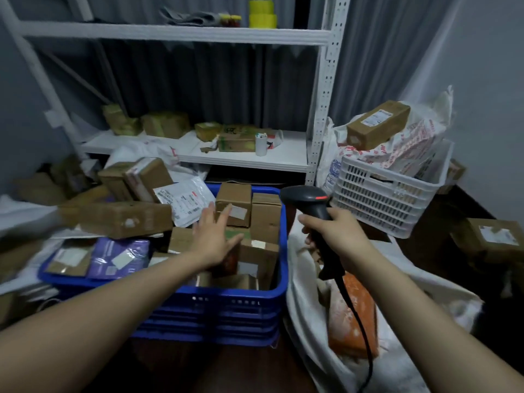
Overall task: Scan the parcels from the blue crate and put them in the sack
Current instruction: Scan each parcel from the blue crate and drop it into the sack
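reaching with fingers spread, left hand (pixel 216 239) nears stiff, likely light parcels (pixel 256 251) in the blue crate (pixel 226 302) — grip by opposite edges — right hand (pixel 337 231) clamps the scanner (pixel 309 198).

- Blue plastic crate (pixel 226 304) centre; brown cardboard parcels (pixel 265 214) in it, more heaped over its left rim.
- White fabric sack (pixel 303 321) right of crate, touching it; orange flat parcel (pixel 351 316) inside.
- White slotted plastic basket (pixel 382 199) behind sack; long cardboard box (pixel 377 124) on top of the bags in it.
- White metal shelving rack (pixel 323 109) behind crate; yellow tape rolls (pixel 262 12) on upper shelf, small cardboard boxes (pixel 166 124) on lower.
- Left hand (pixel 215 239) over crate; right hand (pixel 337 231) grips black handheld scanner (pixel 309 197) above sack, between crate and basket.
- Squat cardboard box (pixel 493 236) far right, apart from basket.
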